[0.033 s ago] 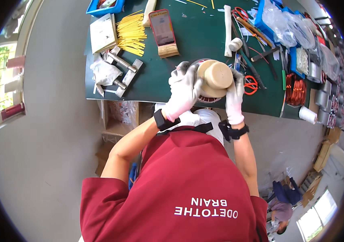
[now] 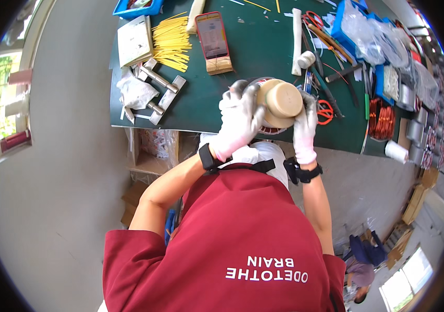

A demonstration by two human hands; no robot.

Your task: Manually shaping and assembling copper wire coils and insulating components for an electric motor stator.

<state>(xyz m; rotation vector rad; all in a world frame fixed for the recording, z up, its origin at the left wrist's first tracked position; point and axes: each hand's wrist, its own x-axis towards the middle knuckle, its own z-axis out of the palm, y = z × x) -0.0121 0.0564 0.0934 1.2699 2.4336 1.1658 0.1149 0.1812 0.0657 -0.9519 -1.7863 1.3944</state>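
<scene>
Clasping is done from both sides: at the six-o'clock edge of the green table, a cream stepped block is held from nine o'clock by the gloved left hand and from four o'clock by the right hand. A phone is propped toward half past ten, yellow strips are spread toward ten, copper coils are laid toward three.

Red-cased rectangular phone: on tan wooden block. Left of phone: thin yellow strips. Before phone, leftward: silvery metal frame; rightward: stepped cream round piece. Far right: orange-brown wire coils.
</scene>
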